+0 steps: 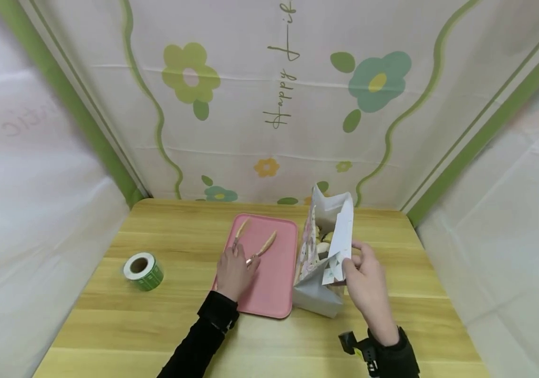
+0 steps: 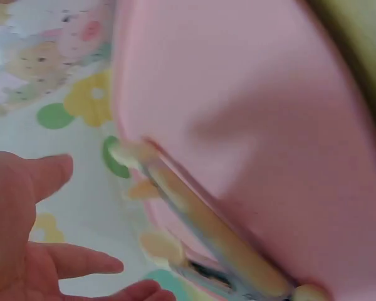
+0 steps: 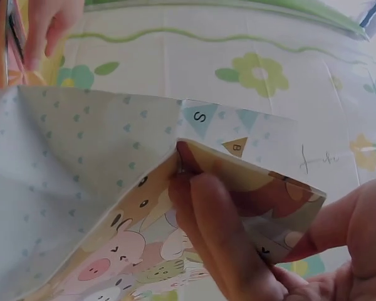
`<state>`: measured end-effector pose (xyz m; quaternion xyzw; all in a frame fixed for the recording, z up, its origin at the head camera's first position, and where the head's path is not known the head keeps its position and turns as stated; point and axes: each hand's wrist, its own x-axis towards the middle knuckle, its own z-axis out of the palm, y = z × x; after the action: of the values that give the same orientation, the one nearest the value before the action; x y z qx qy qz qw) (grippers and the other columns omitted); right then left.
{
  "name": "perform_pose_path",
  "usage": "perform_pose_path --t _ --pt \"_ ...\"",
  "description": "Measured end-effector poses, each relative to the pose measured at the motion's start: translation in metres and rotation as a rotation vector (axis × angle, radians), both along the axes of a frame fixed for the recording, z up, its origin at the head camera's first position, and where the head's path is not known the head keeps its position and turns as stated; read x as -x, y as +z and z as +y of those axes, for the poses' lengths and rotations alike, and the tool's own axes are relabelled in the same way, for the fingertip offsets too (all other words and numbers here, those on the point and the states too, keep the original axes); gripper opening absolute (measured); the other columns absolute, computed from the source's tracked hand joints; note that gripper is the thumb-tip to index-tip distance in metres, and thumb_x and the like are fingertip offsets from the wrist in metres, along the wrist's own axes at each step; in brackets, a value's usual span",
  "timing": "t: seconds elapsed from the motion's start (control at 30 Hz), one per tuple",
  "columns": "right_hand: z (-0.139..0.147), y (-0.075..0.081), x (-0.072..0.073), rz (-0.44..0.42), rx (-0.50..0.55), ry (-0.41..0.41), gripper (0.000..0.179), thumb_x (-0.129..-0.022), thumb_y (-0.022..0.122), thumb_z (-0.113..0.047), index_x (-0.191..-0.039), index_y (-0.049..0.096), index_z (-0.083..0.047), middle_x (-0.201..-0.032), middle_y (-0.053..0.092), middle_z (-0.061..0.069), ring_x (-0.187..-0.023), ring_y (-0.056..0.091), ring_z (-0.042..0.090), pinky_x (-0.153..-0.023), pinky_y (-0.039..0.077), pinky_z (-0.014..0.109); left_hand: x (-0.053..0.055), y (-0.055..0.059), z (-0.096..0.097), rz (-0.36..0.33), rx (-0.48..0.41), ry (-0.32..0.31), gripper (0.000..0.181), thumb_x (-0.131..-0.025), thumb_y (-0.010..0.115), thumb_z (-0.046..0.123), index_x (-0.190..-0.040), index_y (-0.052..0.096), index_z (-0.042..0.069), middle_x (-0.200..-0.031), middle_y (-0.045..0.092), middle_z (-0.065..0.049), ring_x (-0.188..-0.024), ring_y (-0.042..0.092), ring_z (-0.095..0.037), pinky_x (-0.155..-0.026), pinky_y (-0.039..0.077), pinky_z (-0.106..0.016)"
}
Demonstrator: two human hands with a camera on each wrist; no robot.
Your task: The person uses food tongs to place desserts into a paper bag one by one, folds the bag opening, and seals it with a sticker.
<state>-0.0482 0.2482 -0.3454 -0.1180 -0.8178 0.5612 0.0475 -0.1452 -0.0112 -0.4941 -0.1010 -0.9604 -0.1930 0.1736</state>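
A pair of tongs (image 1: 267, 244) with pale arms lies spread on the pink tray (image 1: 269, 296). My left hand (image 1: 235, 270) is over the near end of the tongs. In the left wrist view its fingers are spread beside the tongs (image 2: 216, 235), with a gap between them. To the right of the tray stands a paper gift bag (image 1: 317, 295), its top open, with several brown and whitish pieces (image 1: 322, 247) inside. My right hand (image 1: 368, 283) pinches the folded top edge of the bag (image 3: 106, 257), thumb on one side and fingers on the other.
A roll of green and white labels (image 1: 148, 275) sits on the wooden table (image 1: 179, 241), left of the tray. Behind the table hangs a white flowered curtain (image 1: 269, 94), with further white cloth at both sides.
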Motion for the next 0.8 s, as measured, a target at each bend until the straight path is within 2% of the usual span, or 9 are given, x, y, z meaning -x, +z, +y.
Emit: perform_pose_path --t 0.07,0.13,0.23,0.33,0.4,0.5,0.57,0.67,0.8 --pt "-0.001 0.0 -0.001 0.006 0.008 0.001 0.045 -0.098 0.043 -0.002 -0.143 0.037 -0.001 -0.102 0.069 0.023 -0.073 0.069 0.026 -0.063 0.056 0.04 -0.004 0.01 0.003 0.001 -0.059 -0.076 0.052 -0.089 0.071 0.025 -0.121 0.059 -0.014 -0.104 0.057 -0.033 -0.095 0.058 -0.044 -0.081 0.048 -0.051" --pt "-0.002 0.001 -0.002 0.011 0.02 -0.001 0.047 -0.098 0.044 -0.002 -0.144 0.036 -0.002 -0.099 0.069 0.021 -0.071 0.069 0.026 -0.062 0.055 0.041 -0.012 0.024 0.01 -0.033 -0.147 -0.179 0.056 -0.086 0.071 0.015 -0.13 0.053 -0.014 -0.12 0.053 -0.033 -0.111 0.054 -0.043 -0.092 0.044 -0.05" --pt "-0.004 0.002 -0.004 0.014 0.026 -0.006 0.051 -0.098 0.045 -0.002 -0.147 0.033 -0.005 -0.096 0.07 0.02 -0.07 0.069 0.026 -0.062 0.055 0.043 -0.032 0.047 0.028 -0.108 -0.26 -0.363 0.081 -0.078 0.075 0.013 -0.146 0.038 -0.009 -0.141 0.041 -0.029 -0.128 0.043 -0.04 -0.103 0.036 -0.05" --pt "-0.006 0.005 -0.007 0.014 0.026 -0.006 0.055 -0.099 0.047 -0.003 -0.15 0.028 -0.007 -0.093 0.071 0.017 -0.068 0.068 0.026 -0.061 0.054 0.04 -0.054 0.063 0.05 -0.146 -0.303 -0.524 0.11 -0.072 0.084 0.029 -0.156 0.019 0.0 -0.151 0.029 -0.026 -0.135 0.035 -0.038 -0.104 0.033 -0.053" --pt "-0.008 0.006 -0.009 0.018 0.016 -0.002 0.058 -0.099 0.048 -0.003 -0.152 0.026 -0.008 -0.089 0.07 0.016 -0.064 0.065 0.026 -0.057 0.051 0.036 -0.064 0.068 0.065 -0.129 -0.337 -0.553 0.123 -0.07 0.087 0.041 -0.158 0.009 0.005 -0.151 0.03 -0.025 -0.134 0.036 -0.036 -0.102 0.036 -0.053" --pt "-0.011 0.007 -0.012 0.018 -0.004 0.01 0.059 -0.099 0.05 -0.004 -0.152 0.025 -0.008 -0.087 0.071 0.012 -0.067 0.065 0.023 -0.059 0.049 0.032 -0.07 0.07 0.084 -0.048 -0.427 -0.515 0.125 -0.07 0.088 0.044 -0.158 0.007 0.007 -0.148 0.038 -0.022 -0.13 0.043 -0.032 -0.099 0.041 -0.049" --pt "-0.012 0.006 -0.012 0.022 0.001 0.029 0.057 -0.1 0.049 -0.006 -0.152 0.025 -0.007 -0.089 0.071 0.013 -0.069 0.066 0.023 -0.063 0.052 0.034 -0.069 0.069 0.094 0.019 -0.478 -0.476 0.111 -0.075 0.087 0.031 -0.157 0.017 0.004 -0.143 0.046 -0.017 -0.125 0.049 -0.027 -0.095 0.045 -0.044" --pt "-0.008 0.001 -0.009 0.053 0.025 0.039 0.049 -0.104 0.047 -0.016 -0.149 0.03 -0.004 -0.094 0.07 0.017 -0.078 0.069 0.028 -0.067 0.055 0.039 -0.066 0.067 0.104 0.104 -0.493 -0.464 0.083 -0.075 0.079 0.006 -0.148 0.04 -0.001 -0.133 0.056 -0.016 -0.118 0.056 -0.025 -0.092 0.048 -0.038" --pt "0.011 -0.007 -0.001 0.126 -0.041 -0.05 0.049 -0.107 0.04 -0.035 -0.141 0.043 0.0 -0.103 0.067 0.023 -0.089 0.066 0.033 -0.064 0.055 0.032 -0.065 0.065 0.108 0.119 -0.484 -0.507 0.067 -0.071 0.069 -0.011 -0.136 0.056 -0.001 -0.124 0.063 -0.015 -0.113 0.06 -0.024 -0.09 0.049 -0.034"
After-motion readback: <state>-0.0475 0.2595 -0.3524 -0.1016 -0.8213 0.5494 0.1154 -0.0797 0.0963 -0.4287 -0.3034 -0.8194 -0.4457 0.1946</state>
